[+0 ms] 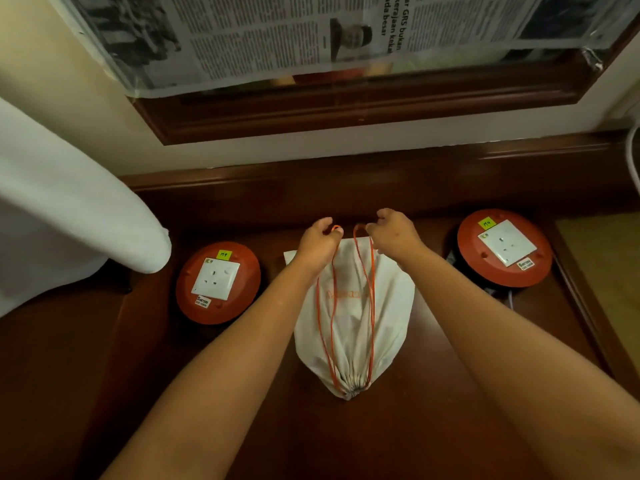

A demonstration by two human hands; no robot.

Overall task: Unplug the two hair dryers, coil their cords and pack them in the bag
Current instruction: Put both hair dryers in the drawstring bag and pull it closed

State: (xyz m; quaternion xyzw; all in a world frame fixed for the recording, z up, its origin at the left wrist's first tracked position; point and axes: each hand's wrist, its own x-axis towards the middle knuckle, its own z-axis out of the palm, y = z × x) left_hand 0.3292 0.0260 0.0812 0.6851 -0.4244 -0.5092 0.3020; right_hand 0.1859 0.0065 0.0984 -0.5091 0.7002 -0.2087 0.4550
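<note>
Left hand [318,241] and right hand [393,234] each pinch an orange drawstring [372,306] of the cinched white bag [356,317] lying mid-bench [433,427]; an uneven tug might drag it off.

Both my bare forearms reach straight forward, nearly parallel, wrists level. My left hand [317,242] is curled, thumb and forefinger pinching an orange cord loop [336,228]. My right hand [394,233] is curled likewise, fingertips pinching the other orange cord loop [360,227].
</note>
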